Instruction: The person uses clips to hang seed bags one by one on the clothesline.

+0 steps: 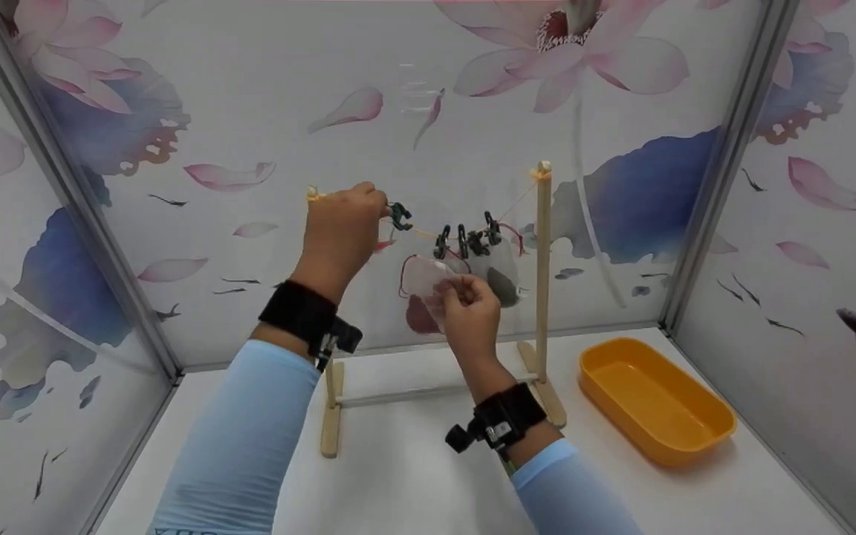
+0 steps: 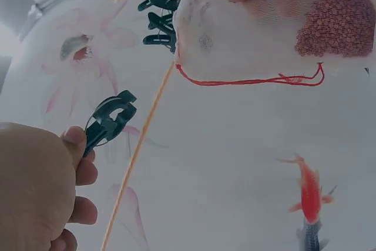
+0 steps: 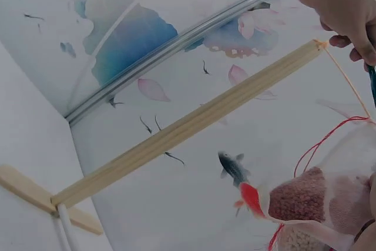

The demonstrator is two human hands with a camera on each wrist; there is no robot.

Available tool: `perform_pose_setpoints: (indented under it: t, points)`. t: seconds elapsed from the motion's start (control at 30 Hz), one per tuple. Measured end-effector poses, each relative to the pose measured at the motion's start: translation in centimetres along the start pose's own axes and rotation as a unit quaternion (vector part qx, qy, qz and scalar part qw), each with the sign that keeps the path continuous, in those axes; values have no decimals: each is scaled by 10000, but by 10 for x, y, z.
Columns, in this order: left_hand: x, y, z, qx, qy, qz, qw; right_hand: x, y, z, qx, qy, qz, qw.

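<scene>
Right hand: the right hand [image 1: 469,312] is the closer one. Its fingers are curled and pinch the top edge of a thin white mesh bag [image 1: 428,279], holding it up just under the string.
Mesh bag: the mesh bag [image 2: 258,33] has a red drawstring [image 2: 252,80] along its edge and a dark red patch [image 2: 341,22] in one corner. You can see through it.
Left hand: the left hand [image 1: 342,227] is up higher, at the string. Its thumb and fingers squeeze a dark green clip [image 2: 108,123]. The clip is right beside the string, and I cannot tell if it bites the string.
String: the yellow string [image 2: 138,151] runs between the tops of two wooden posts [image 1: 542,275] of a small drying rack [image 1: 428,394] on the white table [image 1: 413,475].
Other clips: more dark green clips [image 1: 469,239] sit in a bunch on the string, just past the bag. Another see-through bag [image 1: 502,271] hangs under them.
Tub: an orange tub [image 1: 655,401] stands on the table to the right of the rack, near the corner.
Walls: the walls [image 1: 250,111] have pink flowers and small fish painted on them.
</scene>
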State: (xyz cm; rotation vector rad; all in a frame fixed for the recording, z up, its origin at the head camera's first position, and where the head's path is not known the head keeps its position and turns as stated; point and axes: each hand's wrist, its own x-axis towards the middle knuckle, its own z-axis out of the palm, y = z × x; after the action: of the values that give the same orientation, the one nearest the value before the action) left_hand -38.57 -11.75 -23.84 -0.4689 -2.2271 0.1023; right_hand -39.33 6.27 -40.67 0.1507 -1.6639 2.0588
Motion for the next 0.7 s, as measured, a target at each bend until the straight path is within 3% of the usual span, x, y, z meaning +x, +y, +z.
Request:
perform_pose_setpoints:
  t: [0.13, 0.33, 0.5, 0.7]
  points:
    - [18, -3, -1, -167, -647, -283, 9974, 9, -1, 12, 234, 252, 108, 9994]
    - [21, -6, 3, -834, -1322, -861, 9839, 19, -6, 15, 395, 343, 378, 9979]
    - [20, -6, 7, -934, -1363, -683, 9839, 22, -10, 16, 459, 525, 376, 9969]
    - [18, -10, 3, -935, -1263, -519, 9862, 17, -12, 21, 63, 647, -47, 9979]
